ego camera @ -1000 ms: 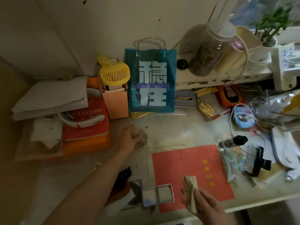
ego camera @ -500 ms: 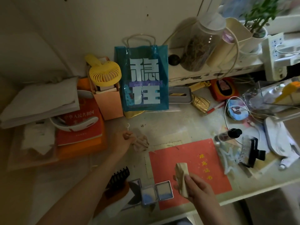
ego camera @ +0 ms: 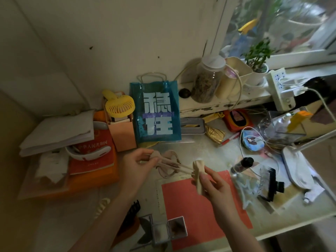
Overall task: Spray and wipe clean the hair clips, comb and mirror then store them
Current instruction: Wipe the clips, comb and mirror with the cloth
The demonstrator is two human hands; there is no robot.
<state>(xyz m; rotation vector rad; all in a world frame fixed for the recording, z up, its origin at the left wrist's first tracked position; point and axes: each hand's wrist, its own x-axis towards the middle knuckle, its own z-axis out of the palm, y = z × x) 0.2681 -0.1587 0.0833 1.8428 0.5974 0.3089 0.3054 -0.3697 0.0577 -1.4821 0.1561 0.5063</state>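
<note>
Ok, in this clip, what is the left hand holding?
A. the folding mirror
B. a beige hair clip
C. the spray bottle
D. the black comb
B: the left hand pinches a beige hair clip above the desk, and the right hand brings a folded cloth to it.

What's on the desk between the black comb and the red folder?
The head view shows a small open folding mirror there, between the black comb and the red folder; its right edge overlaps the folder's corner.

Bare desk strip [ego camera: 200, 151] between clutter
</note>
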